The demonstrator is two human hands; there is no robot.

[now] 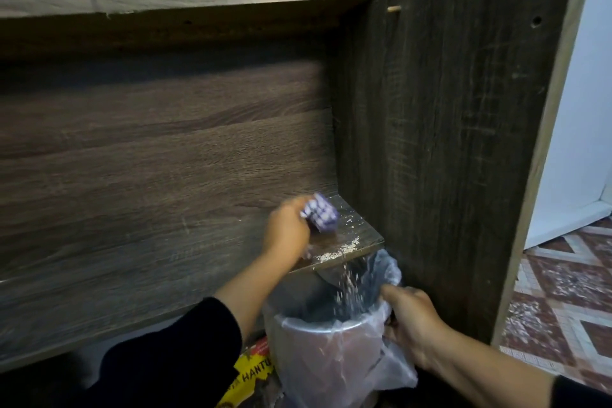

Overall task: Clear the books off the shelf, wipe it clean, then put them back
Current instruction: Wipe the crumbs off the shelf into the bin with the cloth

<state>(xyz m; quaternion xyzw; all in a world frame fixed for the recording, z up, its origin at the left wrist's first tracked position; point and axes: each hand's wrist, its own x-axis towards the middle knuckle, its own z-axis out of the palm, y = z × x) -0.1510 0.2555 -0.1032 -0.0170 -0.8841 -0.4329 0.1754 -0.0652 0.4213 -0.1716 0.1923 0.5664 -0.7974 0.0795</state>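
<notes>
Left hand is curled tight round a purple-and-white checked cloth, pressing it down on the dark wood-grain shelf board near its right-hand end; both hand and cloth are blurred. Just to the right of the cloth, pale crumbs of dust lie scattered along the board's front edge, and a thin stream of them is falling off the corner.

Right hand grips the rim of a small round silver bin lined with a clear plastic bag, fingers hooked over the edge with the bag bunched beneath the palm. The bin sits just below the shelf's corner, right under the falling crumbs. Both arms wear black sleeves.

No books stand on the visible stretch of shelf. Down beside the bin, at its left, a book with a yellow band and black lettering on its cover lies partly hidden by the left sleeve. The bookcase's upright side panel rises on the right, dotted with peg holes, and beyond it shows a red-and-white patterned tile floor.
</notes>
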